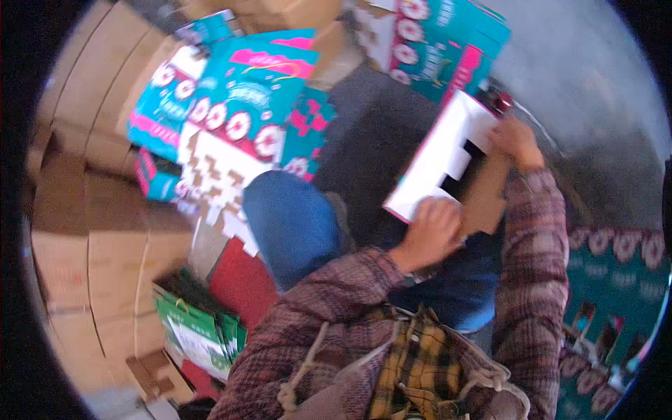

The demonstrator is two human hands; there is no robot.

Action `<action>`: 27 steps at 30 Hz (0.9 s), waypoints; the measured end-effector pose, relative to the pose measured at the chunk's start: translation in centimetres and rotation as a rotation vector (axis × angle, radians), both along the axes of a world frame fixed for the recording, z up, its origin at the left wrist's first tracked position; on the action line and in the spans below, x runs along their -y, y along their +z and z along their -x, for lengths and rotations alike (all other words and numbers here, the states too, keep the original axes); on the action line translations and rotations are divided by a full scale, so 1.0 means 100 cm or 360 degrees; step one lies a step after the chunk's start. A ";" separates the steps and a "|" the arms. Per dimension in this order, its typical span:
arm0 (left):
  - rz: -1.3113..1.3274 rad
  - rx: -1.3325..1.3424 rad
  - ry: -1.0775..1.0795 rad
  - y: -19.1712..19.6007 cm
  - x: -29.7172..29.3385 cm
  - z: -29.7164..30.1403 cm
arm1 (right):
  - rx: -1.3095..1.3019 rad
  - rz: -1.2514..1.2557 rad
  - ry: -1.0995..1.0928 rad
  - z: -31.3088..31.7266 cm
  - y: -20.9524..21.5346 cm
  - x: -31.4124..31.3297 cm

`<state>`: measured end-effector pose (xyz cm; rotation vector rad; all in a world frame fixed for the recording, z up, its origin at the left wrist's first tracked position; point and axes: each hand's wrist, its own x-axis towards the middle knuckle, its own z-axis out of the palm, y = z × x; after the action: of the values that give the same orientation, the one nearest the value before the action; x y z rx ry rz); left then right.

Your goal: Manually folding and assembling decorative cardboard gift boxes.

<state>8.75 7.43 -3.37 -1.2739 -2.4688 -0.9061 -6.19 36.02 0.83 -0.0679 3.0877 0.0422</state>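
Observation:
A partly folded cardboard box (pixel 437 157), white with a thin pink edge, lies tilted over my right thigh. Its brown inner side (pixel 485 196) faces right, and a dark opening shows between the two. At the near end, my left hand (pixel 432 232) has its fingers bent over the white panel's corner. My right hand (pixel 516 142) grips the far right end, with its fingertips partly hidden by the brown flap. Just beyond that hand is a small, shiny red object (pixel 502 103), too blurred to name.
Stacks of teal and pink printed cartons with white flaps (pixel 241 91) stand left of my knee (pixel 290 224). More teal cartons (pixel 437 45) are ahead and at the lower right (pixel 616 280). Green packages (pixel 196 325) stand lower left, beside piled brown boxes (pixel 105 266).

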 end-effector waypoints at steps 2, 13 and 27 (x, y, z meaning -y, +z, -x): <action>0.0206 -0.0050 0.0129 0.003 0.009 0.000 | 0.0053 0.0024 -0.0044 0.001 0.009 0.022; -0.0146 0.0458 0.0429 0.002 0.064 0.029 | 0.0503 0.0706 -0.0574 -0.012 0.045 0.008; 0.0333 -0.0023 0.0421 0.006 0.047 0.042 | -0.0180 0.0187 0.0652 -0.052 -0.004 0.060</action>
<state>4.51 2.71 -2.73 -0.9712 -2.6935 -0.5848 -1.03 29.98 0.43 -0.7234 3.1252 -0.1227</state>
